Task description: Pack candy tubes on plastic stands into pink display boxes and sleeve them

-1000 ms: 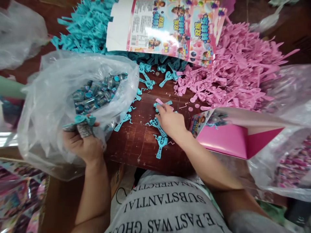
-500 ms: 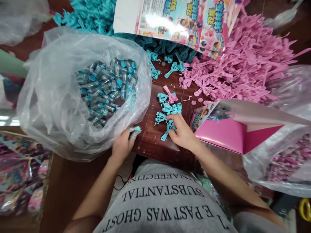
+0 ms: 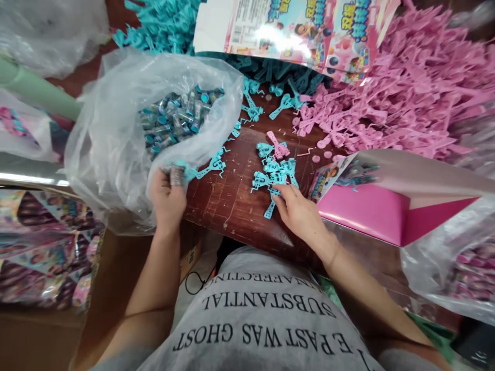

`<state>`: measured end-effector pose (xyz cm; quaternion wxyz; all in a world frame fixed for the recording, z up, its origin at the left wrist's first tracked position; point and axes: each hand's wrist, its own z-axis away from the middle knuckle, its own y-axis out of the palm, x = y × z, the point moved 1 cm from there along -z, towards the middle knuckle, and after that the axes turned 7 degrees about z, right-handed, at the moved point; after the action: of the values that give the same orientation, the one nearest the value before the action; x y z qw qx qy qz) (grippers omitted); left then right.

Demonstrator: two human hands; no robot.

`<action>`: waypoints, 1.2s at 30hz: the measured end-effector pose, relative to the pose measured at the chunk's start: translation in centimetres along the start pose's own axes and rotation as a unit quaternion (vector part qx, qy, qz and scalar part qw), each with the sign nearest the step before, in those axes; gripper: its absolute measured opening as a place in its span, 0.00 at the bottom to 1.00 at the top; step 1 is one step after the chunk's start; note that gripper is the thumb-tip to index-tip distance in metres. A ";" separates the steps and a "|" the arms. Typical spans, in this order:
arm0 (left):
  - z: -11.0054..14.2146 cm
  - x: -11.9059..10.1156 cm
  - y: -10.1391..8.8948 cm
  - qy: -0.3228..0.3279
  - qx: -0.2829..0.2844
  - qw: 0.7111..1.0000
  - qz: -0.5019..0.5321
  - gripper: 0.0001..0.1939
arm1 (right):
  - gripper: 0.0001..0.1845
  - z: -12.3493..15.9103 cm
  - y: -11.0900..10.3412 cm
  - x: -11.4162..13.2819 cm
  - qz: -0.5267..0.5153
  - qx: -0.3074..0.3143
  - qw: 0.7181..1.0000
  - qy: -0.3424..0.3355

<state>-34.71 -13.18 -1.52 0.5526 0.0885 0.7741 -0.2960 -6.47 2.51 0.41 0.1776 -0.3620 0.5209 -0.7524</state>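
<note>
My left hand (image 3: 169, 198) is closed at the rim of a large clear plastic bag (image 3: 116, 170). Grey wrapping shows at its fingertips, with a bit of teal beside it that I cannot make out. Inside the bag lie many small clear tubes (image 3: 181, 116) with teal caps. My right hand (image 3: 303, 211) has its thumb and fingers curled around a teal plastic piece (image 3: 269, 207) with a flat perforated handle, at the near side of a small cluster. One pink piece (image 3: 277, 145) of similar shape lies on top of that cluster. The hand partly covers the nearest teal parts.
Heaps of teal pieces (image 3: 162, 26) and pink pieces (image 3: 425, 103) cover the back. Printed packaging (image 3: 290, 36) lies between them. An opened pink box (image 3: 363, 211) stands right, beside a bag of pink-capped tubes (image 3: 475, 270). Filled packs (image 3: 46, 257) sit in a carton at left.
My left hand has moved left and away from me, and the bag's near right rim has shifted left, uncovering teal pieces on the table. My right hand stays at the cluster.
</note>
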 end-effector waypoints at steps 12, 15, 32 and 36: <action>9.1 -5.5 8.6 0.221 0.184 0.939 -0.191 0.19 | 0.17 3.5 -1.0 -3.4 -0.151 -0.151 0.977 0.008; 9.7 -7.1 12.9 0.211 0.284 0.902 -0.245 0.21 | 0.15 4.1 -2.1 -3.1 -0.138 -0.182 0.974 0.007; 7.3 -7.9 6.5 0.081 0.421 0.900 0.079 0.13 | 0.13 1.5 -4.4 -2.4 -0.133 -0.097 0.939 -0.301; 7.0 -6.9 5.8 0.126 0.381 0.913 0.072 0.13 | 0.12 0.7 -4.7 -0.9 -0.104 -0.083 0.937 -0.324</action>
<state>-23.80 -11.09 1.16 0.3943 0.3847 0.6572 -0.5144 -4.87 4.49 4.49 0.2268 -0.6514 0.4554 -0.5629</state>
